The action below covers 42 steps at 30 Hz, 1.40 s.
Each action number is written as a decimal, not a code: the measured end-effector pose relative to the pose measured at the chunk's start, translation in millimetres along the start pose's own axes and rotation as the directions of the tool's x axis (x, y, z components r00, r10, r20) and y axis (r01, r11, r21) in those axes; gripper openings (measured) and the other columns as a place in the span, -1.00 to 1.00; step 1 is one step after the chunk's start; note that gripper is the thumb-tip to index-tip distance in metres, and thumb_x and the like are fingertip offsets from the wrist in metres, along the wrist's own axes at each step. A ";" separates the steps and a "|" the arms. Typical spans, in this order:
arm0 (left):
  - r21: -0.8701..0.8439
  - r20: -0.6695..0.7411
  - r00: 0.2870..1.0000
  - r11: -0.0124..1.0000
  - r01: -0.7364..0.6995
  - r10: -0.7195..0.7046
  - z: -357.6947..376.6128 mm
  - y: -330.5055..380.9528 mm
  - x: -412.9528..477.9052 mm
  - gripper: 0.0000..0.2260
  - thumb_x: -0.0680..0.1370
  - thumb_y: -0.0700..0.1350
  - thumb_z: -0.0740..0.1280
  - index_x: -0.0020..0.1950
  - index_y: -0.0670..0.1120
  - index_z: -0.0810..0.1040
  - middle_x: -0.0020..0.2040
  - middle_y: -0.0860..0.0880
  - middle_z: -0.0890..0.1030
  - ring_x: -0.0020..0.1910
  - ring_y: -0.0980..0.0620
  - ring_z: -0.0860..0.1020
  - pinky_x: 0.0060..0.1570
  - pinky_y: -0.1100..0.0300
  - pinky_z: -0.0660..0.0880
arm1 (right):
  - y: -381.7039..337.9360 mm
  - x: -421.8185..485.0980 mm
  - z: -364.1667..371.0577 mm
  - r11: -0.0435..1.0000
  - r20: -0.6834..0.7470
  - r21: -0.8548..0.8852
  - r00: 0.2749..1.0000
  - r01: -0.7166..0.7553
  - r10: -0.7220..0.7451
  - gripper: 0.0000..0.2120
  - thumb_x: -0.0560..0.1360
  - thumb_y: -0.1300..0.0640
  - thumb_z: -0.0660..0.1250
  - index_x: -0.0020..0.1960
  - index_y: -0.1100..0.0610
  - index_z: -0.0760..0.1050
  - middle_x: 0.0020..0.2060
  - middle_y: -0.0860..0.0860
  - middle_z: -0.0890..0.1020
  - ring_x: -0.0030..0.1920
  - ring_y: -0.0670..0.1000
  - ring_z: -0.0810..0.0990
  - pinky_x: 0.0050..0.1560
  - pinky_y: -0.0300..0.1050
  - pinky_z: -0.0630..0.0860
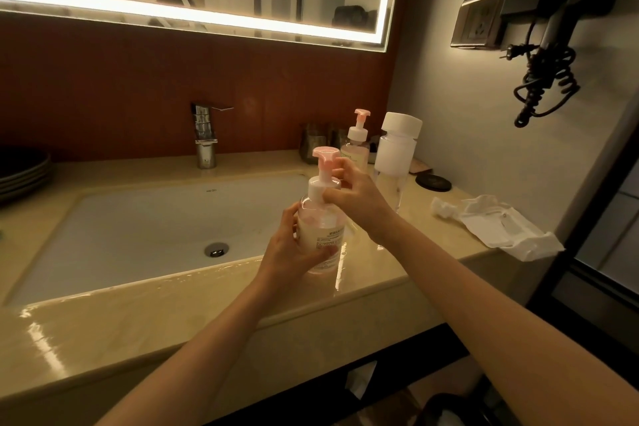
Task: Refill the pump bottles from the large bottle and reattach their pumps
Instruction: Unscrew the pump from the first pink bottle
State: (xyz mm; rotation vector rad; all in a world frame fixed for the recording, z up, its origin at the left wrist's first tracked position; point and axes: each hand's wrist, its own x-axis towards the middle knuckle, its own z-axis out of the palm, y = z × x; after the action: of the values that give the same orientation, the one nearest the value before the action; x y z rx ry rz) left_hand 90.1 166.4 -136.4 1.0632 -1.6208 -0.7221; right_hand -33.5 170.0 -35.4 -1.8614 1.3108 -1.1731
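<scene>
Head view: my left hand (294,249) wraps around the body of a pump bottle (321,235), which is upright just right of the sink (138,218). My right hand (352,194) grips the white collar of its pink-topped pump (323,162). Behind them on the surface (173,322) stand a second pump bottle (354,149), pump on, and the capped large bottle (396,152).
</scene>
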 end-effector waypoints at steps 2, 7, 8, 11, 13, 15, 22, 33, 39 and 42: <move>-0.002 -0.001 1.000 1.000 0.004 -0.004 -0.1 -0.3 0.1 -0.28 0.33 -0.08 0.51 0.37 0.02 0.20 0.17 -0.01 0.46 0.07 0.01 0.51 -0.13 0.26 0.55 | -1.0 0.7 2.1 1.000 0.000 -0.004 1.000 0.002 -0.002 -0.44 0.46 0.20 0.35 0.39 0.12 0.22 0.30 0.10 0.41 0.20 0.06 0.44 0.07 -0.15 0.40; 0.008 -0.001 1.000 1.000 0.011 -0.011 0.4 0.6 -0.4 -0.28 0.33 -0.09 0.50 0.37 0.00 0.19 0.26 -0.09 0.45 0.10 0.00 0.49 -0.02 0.12 0.57 | 0.1 5.7 9.0 0.967 -0.173 -0.254 0.982 0.029 -0.075 -0.36 0.36 -0.03 0.45 0.34 0.15 0.30 0.21 0.13 0.43 0.15 0.07 0.45 0.06 -0.18 0.44; 0.010 -0.001 1.000 1.000 0.016 -0.016 0.3 0.9 -0.7 -0.28 0.33 -0.09 0.50 0.37 0.00 0.19 0.26 -0.09 0.45 0.09 -0.01 0.50 -0.02 0.10 0.57 | 0.4 6.0 9.3 0.966 -0.189 -0.257 0.978 0.036 -0.087 -0.38 0.37 -0.01 0.45 0.32 0.16 0.32 0.20 0.13 0.46 0.13 0.06 0.47 0.04 -0.19 0.43; 0.014 0.001 1.000 1.000 0.022 -0.022 0.1 0.3 -0.6 -0.28 0.33 -0.08 0.51 0.38 0.00 0.19 0.24 -0.09 0.46 0.08 -0.01 0.50 -0.05 0.11 0.58 | -0.7 4.4 9.9 0.986 -0.163 -0.164 0.984 0.040 -0.067 -0.45 0.42 0.13 0.41 0.35 0.16 0.30 0.20 0.11 0.48 0.11 0.02 0.47 0.05 -0.20 0.42; 0.012 0.002 1.000 1.000 0.019 -0.019 -0.1 0.8 -0.1 -0.28 0.33 -0.09 0.51 0.37 0.00 0.19 0.23 -0.09 0.46 0.09 -0.01 0.50 -0.06 0.15 0.56 | -3.0 2.8 10.9 0.996 -0.127 -0.085 0.991 0.038 -0.048 -0.50 0.45 0.20 0.35 0.35 0.18 0.30 0.19 0.10 0.49 0.09 0.00 0.46 0.12 -0.15 0.44; 0.008 0.005 1.000 1.000 0.025 -0.025 0.1 1.4 -0.1 -0.29 0.34 -0.10 0.50 0.37 0.00 0.19 0.25 -0.09 0.46 0.11 -0.03 0.50 -0.02 0.11 0.57 | -3.5 3.3 12.1 0.997 -0.113 -0.068 0.993 0.040 -0.047 -0.55 0.47 0.22 0.32 0.33 0.20 0.33 0.17 0.13 0.51 0.10 0.03 0.48 0.15 -0.11 0.47; 0.009 0.004 1.000 1.000 0.021 -0.021 0.4 2.3 -0.5 -0.30 0.34 -0.09 0.50 0.37 0.00 0.19 0.24 -0.08 0.46 0.07 0.01 0.50 -0.03 0.10 0.57 | 0.1 6.3 18.2 0.979 -0.273 -0.202 0.958 0.032 -0.088 -0.34 0.32 -0.05 0.48 0.32 0.17 0.34 0.18 0.12 0.48 0.16 0.05 0.47 0.05 -0.23 0.40; 0.010 -0.005 1.000 1.000 0.014 -0.014 0.8 1.3 0.2 -0.29 0.34 -0.09 0.50 0.37 -0.04 0.20 0.26 -0.08 0.46 0.13 -0.04 0.51 0.02 0.04 0.56 | -0.4 -0.1 19.4 0.995 -0.221 -0.097 0.974 0.023 -0.044 -0.43 0.42 0.02 0.40 0.33 0.16 0.29 0.26 0.11 0.44 0.18 0.06 0.45 0.07 -0.15 0.44; 0.004 -0.005 1.000 1.000 0.021 -0.021 0.7 1.8 -0.7 -0.29 0.34 -0.10 0.50 0.37 -0.02 0.20 0.23 -0.05 0.46 0.07 0.02 0.49 -0.01 0.09 0.56 | 3.9 -0.5 21.6 0.978 -0.342 -0.202 0.932 0.047 -0.115 -0.53 0.36 0.03 0.46 0.17 0.19 0.42 0.12 0.10 0.53 0.00 -0.05 0.46 -0.03 -0.30 0.40; -0.006 -0.003 1.000 1.000 0.022 -0.022 1.1 1.8 -1.0 -0.29 0.34 -0.11 0.50 0.38 -0.01 0.20 0.20 -0.02 0.46 0.07 0.02 0.50 0.01 0.08 0.56 | 1.4 -4.3 22.4 0.992 -0.296 -0.104 0.950 0.074 -0.102 -0.63 0.46 0.16 0.35 0.23 0.21 0.41 0.14 0.11 0.55 0.00 -0.08 0.45 0.03 -0.27 0.42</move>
State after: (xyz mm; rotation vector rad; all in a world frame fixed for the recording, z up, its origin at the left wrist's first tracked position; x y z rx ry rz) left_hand 88.6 168.0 -135.7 1.0786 -1.6059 -0.7385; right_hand -14.8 172.8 -48.0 -1.8758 1.4782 -1.5148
